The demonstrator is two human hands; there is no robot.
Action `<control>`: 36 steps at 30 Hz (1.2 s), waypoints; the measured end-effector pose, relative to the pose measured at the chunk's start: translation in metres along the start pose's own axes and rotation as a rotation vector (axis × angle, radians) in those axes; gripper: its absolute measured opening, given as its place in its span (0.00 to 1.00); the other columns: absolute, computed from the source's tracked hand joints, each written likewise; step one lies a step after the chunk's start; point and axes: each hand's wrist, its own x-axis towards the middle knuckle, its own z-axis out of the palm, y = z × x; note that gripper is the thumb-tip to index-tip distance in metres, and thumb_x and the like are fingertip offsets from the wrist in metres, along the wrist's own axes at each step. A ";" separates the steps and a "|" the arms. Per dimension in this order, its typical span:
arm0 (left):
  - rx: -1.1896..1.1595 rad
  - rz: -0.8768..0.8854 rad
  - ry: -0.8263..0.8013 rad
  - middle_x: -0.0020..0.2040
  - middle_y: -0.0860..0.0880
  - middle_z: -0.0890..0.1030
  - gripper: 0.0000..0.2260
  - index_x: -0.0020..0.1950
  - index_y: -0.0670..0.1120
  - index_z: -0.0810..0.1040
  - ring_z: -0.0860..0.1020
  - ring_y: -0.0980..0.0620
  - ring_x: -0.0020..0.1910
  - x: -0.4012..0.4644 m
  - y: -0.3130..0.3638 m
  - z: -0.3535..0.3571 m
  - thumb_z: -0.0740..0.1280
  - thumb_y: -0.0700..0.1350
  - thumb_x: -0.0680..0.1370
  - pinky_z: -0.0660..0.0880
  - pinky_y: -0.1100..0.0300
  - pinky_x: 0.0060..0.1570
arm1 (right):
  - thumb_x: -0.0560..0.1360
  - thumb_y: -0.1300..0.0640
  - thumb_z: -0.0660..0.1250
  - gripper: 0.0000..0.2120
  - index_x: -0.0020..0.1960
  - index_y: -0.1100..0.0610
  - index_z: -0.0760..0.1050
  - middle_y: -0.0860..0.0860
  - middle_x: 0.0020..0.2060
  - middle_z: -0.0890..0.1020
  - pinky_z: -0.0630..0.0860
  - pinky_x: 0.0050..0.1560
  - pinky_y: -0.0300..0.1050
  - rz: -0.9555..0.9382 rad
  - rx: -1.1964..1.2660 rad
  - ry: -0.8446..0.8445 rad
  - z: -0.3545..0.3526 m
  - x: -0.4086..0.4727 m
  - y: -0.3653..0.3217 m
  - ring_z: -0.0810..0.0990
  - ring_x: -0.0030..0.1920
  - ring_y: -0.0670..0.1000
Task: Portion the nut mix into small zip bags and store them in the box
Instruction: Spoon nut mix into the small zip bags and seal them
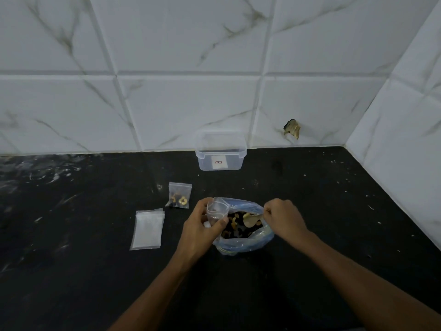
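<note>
A large bluish plastic bag [248,242] of nut mix stands open on the black counter, nuts showing inside. My left hand [199,225] holds a small clear zip bag [216,210] upright at the big bag's left rim. My right hand [285,217] grips a wooden spoon [251,219] whose bowl lies over the nuts inside the big bag. A filled small zip bag [179,195] lies flat to the left. A stack of unfilled small zip bags [147,229] lies further left. A clear plastic box [220,152] without a lid stands against the wall.
The black counter [95,271] is speckled with white marks. White marble-look tile walls meet in a corner at the right. A chipped hole [292,129] shows in the back wall tile.
</note>
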 end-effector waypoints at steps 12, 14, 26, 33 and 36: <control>-0.029 0.007 -0.068 0.58 0.59 0.80 0.27 0.65 0.59 0.71 0.78 0.58 0.59 0.002 -0.002 0.006 0.72 0.60 0.67 0.77 0.54 0.59 | 0.79 0.61 0.62 0.11 0.40 0.55 0.78 0.50 0.33 0.78 0.72 0.30 0.38 0.214 0.348 -0.233 0.031 0.009 -0.024 0.77 0.32 0.46; -0.029 -0.005 -0.065 0.58 0.59 0.80 0.27 0.64 0.59 0.72 0.78 0.58 0.59 0.001 -0.002 0.003 0.72 0.59 0.67 0.77 0.56 0.57 | 0.79 0.62 0.62 0.09 0.46 0.56 0.80 0.51 0.35 0.80 0.71 0.26 0.36 0.283 0.449 -0.269 0.023 0.010 -0.020 0.78 0.31 0.45; 0.031 0.099 0.046 0.50 0.65 0.81 0.19 0.59 0.60 0.72 0.78 0.69 0.51 0.002 0.022 0.002 0.74 0.44 0.74 0.73 0.74 0.46 | 0.78 0.64 0.64 0.08 0.47 0.63 0.81 0.53 0.32 0.78 0.66 0.25 0.36 0.339 0.730 -0.284 -0.062 0.002 -0.001 0.72 0.27 0.45; 0.032 0.074 0.032 0.56 0.58 0.79 0.21 0.63 0.57 0.71 0.78 0.63 0.54 0.010 0.022 0.015 0.74 0.46 0.74 0.73 0.75 0.44 | 0.77 0.62 0.66 0.06 0.47 0.61 0.82 0.52 0.31 0.78 0.67 0.25 0.37 0.266 0.739 -0.226 -0.112 0.000 -0.013 0.72 0.27 0.45; 0.012 0.066 0.042 0.56 0.57 0.79 0.20 0.63 0.56 0.72 0.77 0.67 0.52 0.011 0.023 0.017 0.74 0.46 0.74 0.73 0.76 0.42 | 0.77 0.62 0.65 0.07 0.47 0.62 0.82 0.52 0.30 0.78 0.67 0.25 0.37 0.257 0.707 -0.222 -0.117 0.000 -0.016 0.72 0.27 0.45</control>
